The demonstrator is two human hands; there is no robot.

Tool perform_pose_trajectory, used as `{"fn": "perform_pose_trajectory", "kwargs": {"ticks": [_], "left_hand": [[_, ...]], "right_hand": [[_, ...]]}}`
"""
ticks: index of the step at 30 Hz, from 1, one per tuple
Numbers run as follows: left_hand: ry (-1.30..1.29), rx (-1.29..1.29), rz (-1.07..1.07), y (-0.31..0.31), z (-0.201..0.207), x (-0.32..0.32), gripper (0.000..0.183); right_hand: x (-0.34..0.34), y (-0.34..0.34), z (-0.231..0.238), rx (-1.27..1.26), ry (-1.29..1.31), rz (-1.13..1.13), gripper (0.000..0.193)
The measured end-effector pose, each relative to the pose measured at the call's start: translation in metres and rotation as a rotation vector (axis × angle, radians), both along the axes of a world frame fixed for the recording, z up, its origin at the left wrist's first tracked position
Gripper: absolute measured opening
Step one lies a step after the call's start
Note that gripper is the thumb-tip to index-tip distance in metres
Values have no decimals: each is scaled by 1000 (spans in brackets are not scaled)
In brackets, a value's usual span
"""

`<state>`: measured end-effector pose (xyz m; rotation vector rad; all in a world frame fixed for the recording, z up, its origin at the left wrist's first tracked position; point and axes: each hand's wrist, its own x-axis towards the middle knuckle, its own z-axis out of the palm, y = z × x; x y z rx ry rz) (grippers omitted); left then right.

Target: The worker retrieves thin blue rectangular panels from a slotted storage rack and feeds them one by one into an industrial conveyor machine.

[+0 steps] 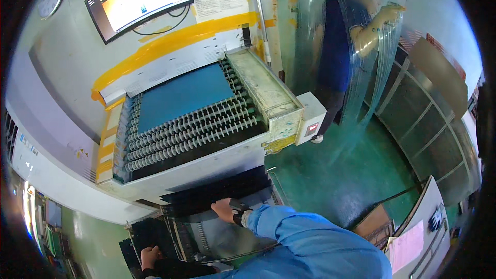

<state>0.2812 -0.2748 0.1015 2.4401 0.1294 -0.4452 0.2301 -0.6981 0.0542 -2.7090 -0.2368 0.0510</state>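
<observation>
My right hand (223,210), in a blue sleeve (310,237) with a dark device on the wrist, reaches over a dark slotted rack (222,232) below the conveyor. Its fingers are curled; what they hold, if anything, is hidden. Lower left, my left hand (150,256) is closed beside black comb-like rack parts (150,232); its grip is hard to make out. Ahead of both hands, a flat blue panel (186,95) lies on the rows of grey conveyor rollers (191,139), apart from my hands.
A control box (311,119) with a red switch juts from the machine's right end. Clear plastic strips (382,67) hang at the right, with a person (333,46) behind them. A monitor (139,0) is on the wall. Boards with pink paper (405,248) stand lower right.
</observation>
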Motion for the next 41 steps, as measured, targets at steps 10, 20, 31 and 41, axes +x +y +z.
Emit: {"fn": "perform_pose_trajectory", "kwargs": {"ticks": [10, 20, 31, 41], "left_hand": [[25, -53, 9, 8, 7, -10, 30], [-131, 4, 16, 87, -62, -6, 33], [-82, 2, 103, 45, -22, -15, 30], [-87, 27, 74, 27, 3, -23, 25]], "right_hand": [[4, 9, -16, -51, 158, 106, 12], [-11, 8, 12, -34, 138, 155, 14], [-12, -36, 136, 44, -361, 69, 14], [12, -78, 148, 1715, 16, -243, 27]]}}
